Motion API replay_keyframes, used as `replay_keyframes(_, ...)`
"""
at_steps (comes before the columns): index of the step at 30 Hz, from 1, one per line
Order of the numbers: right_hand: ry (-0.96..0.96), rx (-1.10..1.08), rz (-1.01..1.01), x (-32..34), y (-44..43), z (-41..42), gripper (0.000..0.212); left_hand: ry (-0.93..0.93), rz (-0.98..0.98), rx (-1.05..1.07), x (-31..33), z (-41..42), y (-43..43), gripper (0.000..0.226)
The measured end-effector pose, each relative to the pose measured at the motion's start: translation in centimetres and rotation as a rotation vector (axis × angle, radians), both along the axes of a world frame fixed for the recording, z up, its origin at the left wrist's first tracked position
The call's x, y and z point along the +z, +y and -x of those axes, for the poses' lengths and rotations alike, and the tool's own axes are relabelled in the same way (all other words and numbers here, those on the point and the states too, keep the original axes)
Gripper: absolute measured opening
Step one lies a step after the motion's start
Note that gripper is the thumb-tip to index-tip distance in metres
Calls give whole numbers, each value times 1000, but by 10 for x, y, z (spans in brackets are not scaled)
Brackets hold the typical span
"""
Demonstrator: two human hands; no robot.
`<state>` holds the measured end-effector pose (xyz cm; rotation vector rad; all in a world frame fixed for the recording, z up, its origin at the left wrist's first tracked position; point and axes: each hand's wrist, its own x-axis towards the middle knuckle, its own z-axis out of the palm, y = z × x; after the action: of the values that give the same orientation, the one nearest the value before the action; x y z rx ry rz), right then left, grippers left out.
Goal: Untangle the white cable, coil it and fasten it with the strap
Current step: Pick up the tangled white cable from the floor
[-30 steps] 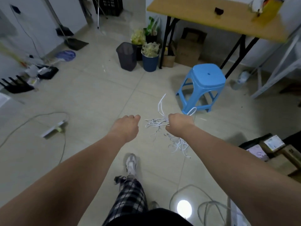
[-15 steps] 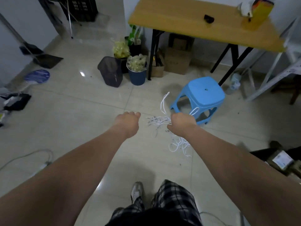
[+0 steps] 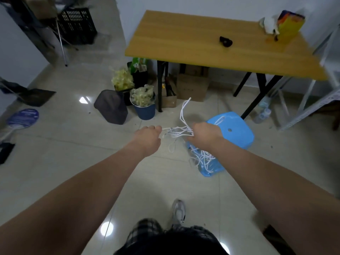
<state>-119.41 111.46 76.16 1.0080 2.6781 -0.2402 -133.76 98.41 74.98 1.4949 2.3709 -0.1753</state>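
Right, the floor is busy ahead: a blue stool [image 3: 237, 129] sits directly below the right hand [image 3: 204, 135], and beyond it stands a wooden desk [image 3: 184, 48] with a small black object [image 3: 226, 41] and a yellow box [image 3: 288, 24] on top and a cardboard box [image 3: 193, 87] beneath. Off to the left, a dark waste bin [image 3: 111, 109] and a blue bucket [image 3: 145, 112] stuffed with yellowish wrapping stand side by side. Now the white cable [image 3: 176, 132]: it's up in the air between both hands, a loose tangle. On the left hand [image 3: 149, 137] the fingers [image 3: 155, 128] are curled in tight, taking the strand ends at the tips. The right fingers [image 3: 190, 139] are closed round the bunch. Loops stick up above that hand and a messy clump dangles below, in front of the stool's near edge. Several strands stretch across the gap between the hands.
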Motion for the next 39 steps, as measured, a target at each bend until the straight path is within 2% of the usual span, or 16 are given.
replay_keyframes(7,189,-98,-4,8,102,48,25,53,-110,-79,16,52,100,33)
replay_keyframes(14,255,-137,-32,16,190,115,24,38,-226,-139,21,130,204,25)
replay_keyframes(22,355,-263,-137,68,311,190,30,75,-285,-263,56,230,333,31)
replay_keyframes(30,552,-388,-233,129,411,210,17,14,-454,-358,104,256,458,32)
replay_keyframes(36,719,-449,-305,169,483,204,23,-20,-649,-373,140,253,542,32)
replay_keyframes(39,819,-484,-319,184,520,205,21,-101,-730,-351,153,255,579,30)
